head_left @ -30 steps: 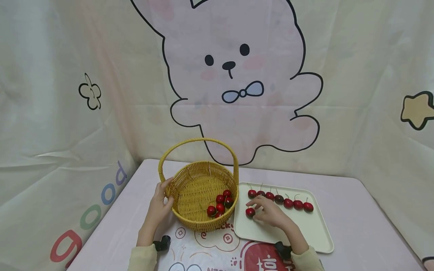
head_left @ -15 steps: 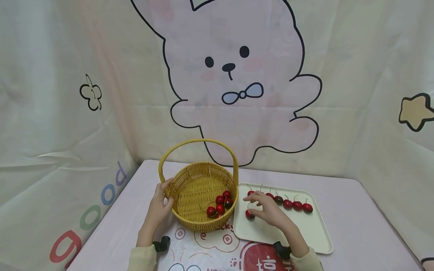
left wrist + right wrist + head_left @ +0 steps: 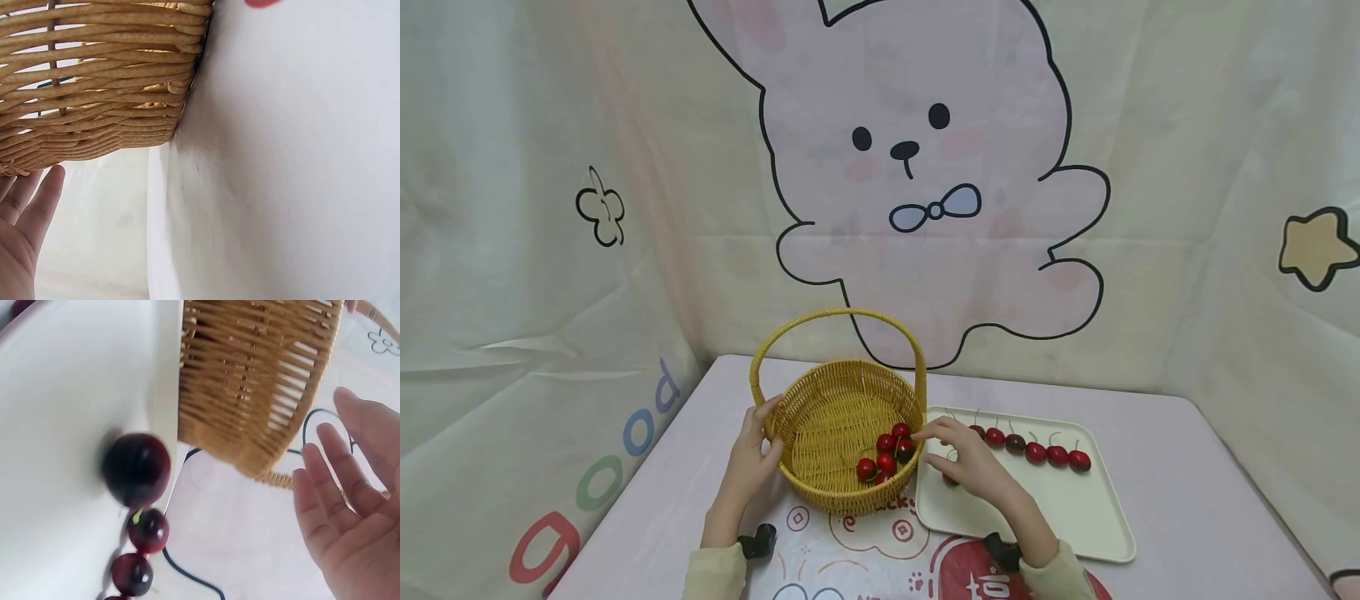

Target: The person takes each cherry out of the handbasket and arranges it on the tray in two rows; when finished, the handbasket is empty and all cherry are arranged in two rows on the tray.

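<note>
My left hand (image 3: 751, 454) is at the left side of a yellow woven basket (image 3: 820, 417), touching it near the base of its tall handle. The left wrist view shows straight fingers (image 3: 40, 209) against the weave. My right hand (image 3: 968, 462) hovers between the basket's right rim and a cream tray (image 3: 1037, 508), its fingers spread and holding nothing in the right wrist view. Several red cherries (image 3: 886, 461) lie in the basket's right part. A single cherry (image 3: 136, 469) sits on the tray, partly covered by my right hand in the head view.
Several cherries (image 3: 1036, 452) with stems form a row along the tray's far edge; my right hand hides its left end. The basket stands close to the tray's left edge. A printed cloth (image 3: 880, 542) covers the table front. Curtains hang behind and beside the table.
My right hand has moved left from over the lone cherry toward the basket's right rim. That cherry remains on the tray. My left hand and the basket have stayed in place.
</note>
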Action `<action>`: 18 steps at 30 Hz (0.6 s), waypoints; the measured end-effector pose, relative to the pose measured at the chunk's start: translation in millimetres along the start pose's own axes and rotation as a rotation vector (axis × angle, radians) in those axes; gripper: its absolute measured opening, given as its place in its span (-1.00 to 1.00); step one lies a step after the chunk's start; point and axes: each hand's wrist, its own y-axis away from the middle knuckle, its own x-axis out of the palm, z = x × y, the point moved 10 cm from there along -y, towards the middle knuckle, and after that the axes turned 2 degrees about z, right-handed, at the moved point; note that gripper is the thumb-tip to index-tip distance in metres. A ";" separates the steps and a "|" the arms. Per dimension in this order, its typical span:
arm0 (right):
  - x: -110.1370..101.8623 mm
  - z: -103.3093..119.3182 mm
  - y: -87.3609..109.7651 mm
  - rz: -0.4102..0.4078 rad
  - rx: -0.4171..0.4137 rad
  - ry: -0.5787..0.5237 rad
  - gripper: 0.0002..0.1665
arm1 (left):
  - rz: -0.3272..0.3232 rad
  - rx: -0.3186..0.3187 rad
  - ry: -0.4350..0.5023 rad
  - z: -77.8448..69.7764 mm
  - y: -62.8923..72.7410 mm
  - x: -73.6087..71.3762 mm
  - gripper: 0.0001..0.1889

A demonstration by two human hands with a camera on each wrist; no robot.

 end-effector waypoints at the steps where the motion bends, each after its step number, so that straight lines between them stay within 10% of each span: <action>1: 1.5 2.8 -2.1 -0.003 -0.018 0.003 -0.65 | -0.001 0.000 0.001 0.0 0.1 -0.1 -0.29; 18: 56.1 7.0 -36.7 0.292 0.046 -0.090 -0.67 | 0.000 -0.006 0.014 1.8 0.6 0.5 -0.25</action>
